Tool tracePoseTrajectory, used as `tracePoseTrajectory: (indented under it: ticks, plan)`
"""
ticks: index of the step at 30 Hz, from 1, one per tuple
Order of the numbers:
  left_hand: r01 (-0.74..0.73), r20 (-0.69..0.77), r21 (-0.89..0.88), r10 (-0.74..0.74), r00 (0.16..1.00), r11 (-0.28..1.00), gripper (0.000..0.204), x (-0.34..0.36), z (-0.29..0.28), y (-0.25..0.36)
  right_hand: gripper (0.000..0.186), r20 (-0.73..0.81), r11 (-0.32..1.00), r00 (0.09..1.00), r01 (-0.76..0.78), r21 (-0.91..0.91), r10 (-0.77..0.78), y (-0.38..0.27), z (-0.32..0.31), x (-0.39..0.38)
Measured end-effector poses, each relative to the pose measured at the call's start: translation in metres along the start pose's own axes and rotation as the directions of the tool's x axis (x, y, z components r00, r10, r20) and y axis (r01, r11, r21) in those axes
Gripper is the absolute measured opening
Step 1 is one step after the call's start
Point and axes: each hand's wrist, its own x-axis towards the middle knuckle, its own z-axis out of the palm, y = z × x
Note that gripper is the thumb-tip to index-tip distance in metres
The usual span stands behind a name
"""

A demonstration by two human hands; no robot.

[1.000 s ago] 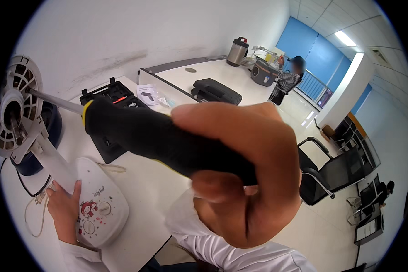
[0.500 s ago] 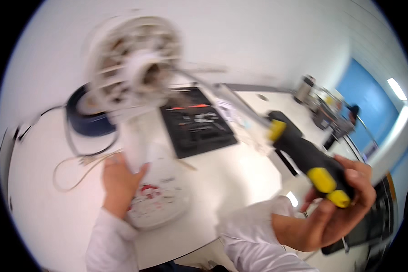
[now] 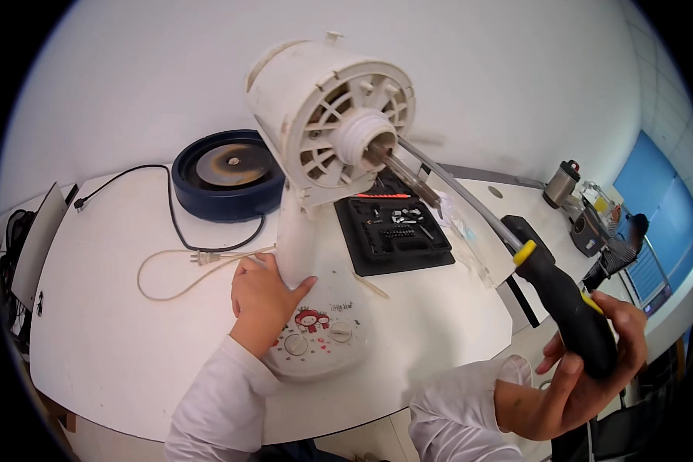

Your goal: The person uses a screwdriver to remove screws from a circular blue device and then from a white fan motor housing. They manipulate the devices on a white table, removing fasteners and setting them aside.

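A white desk fan without its blades or grille stands on the table, its motor housing [image 3: 319, 112] facing right with a metal shaft [image 3: 404, 173] sticking out of the collar. My left hand [image 3: 263, 302] grips the foot of the fan's neck, thumb spread over the base [image 3: 316, 354] with its knobs and red cartoon print. In my right hand [image 3: 593, 369] is a long screwdriver [image 3: 566, 304] with a black and yellow handle. Its blade slants up to the left toward the housing, with the tip beside the collar; whether it touches is unclear.
A black tool case [image 3: 396, 239] lies open behind the fan. At the back left sits a round dark blue appliance [image 3: 223, 212] with a black cord. The fan's pale cord and plug [image 3: 204, 258] lie left. A thermos [image 3: 562, 185] and a seated person [image 3: 620, 250] are farther right.
The view has swung left and steadied, so the fan now looks sharp and farther right. The screwdriver handle has turned in my right fingers. My left hand keeps its place at the neck.
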Motion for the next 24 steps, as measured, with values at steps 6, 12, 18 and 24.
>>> tracePoseTrajectory:
  ticks: [6, 12, 18, 24]
  plan:
    - [-0.167, -0.051, -0.094, 0.163, 0.985, 0.981, 0.08, -0.006, -0.011, -0.026, 0.042, -0.146, 0.974, 0.964, -0.211, 0.082, 0.221, -0.003, 0.008, 0.001]
    - [-0.284, -0.22, -0.239, 0.233, 0.947, 0.929, 0.039, -0.049, -0.099, -0.06, 0.051, -0.011, 1.0, 1.0, -0.025, 0.016, 0.025, 0.011, -0.015, -0.005]
    - [-0.566, -0.429, -0.348, 0.41, 0.805, 0.748, 0.02, -0.113, -0.152, -0.078, 0.042, 0.135, 0.996, 0.99, 0.055, -0.063, -0.046, 0.007, -0.02, -0.004]
    - [-0.961, -0.561, -0.269, 0.803, 0.203, 0.055, 0.029, -0.158, -0.192, -0.109, 0.036, 0.02, 0.989, 1.0, -0.002, -0.151, 0.005, 0.003, -0.012, -0.001]
